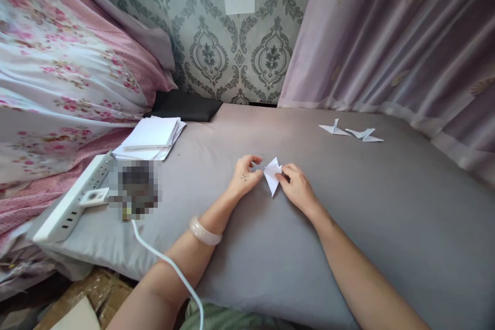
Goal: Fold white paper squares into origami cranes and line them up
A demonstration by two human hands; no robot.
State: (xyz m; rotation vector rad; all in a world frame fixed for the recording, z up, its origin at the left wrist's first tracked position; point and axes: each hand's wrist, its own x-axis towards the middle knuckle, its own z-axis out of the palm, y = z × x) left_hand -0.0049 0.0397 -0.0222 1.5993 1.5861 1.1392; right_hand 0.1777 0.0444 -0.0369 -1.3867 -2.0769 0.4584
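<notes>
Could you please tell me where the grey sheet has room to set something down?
The widest bare patch lies right of the right hand, nearer than the two folded papers. Another stretches between those and the paper stack, beyond the left hand. It is crowded at left, with the power strip and white cable, and between the hands, around the white paper.

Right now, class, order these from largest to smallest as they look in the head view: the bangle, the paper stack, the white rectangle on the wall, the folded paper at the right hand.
1. Paper stack
2. White rectangle
3. Folded paper and bangle: too alike to rank
</notes>
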